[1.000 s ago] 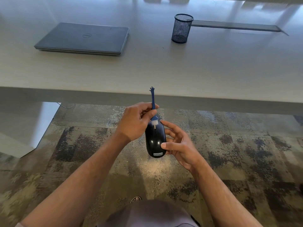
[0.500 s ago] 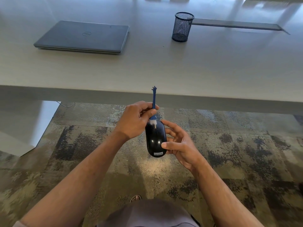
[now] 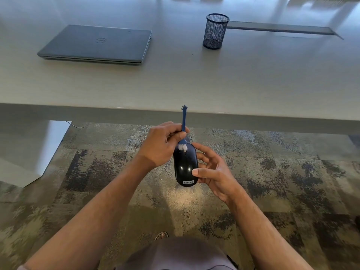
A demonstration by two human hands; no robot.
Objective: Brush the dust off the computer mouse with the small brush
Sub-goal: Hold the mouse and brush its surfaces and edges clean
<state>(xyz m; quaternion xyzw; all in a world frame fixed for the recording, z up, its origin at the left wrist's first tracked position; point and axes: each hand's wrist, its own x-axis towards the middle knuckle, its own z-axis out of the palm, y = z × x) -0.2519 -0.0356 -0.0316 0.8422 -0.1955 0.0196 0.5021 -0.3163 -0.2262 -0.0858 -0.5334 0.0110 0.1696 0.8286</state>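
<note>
Black and glossy, the Lenovo mouse [image 3: 185, 166] is sitting in our right hand [image 3: 213, 173], thumb and curled fingers gripping its sides, in the air before the table edge [image 3: 272, 121]. Our left hand [image 3: 162, 144] is pinching the small blue brush [image 3: 183, 131] (its handle pointing up), white bristles touching the mouse's far end.

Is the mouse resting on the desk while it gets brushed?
No, the right hand holds the mouse in the air over the carpet, in front of the desk edge.
</note>
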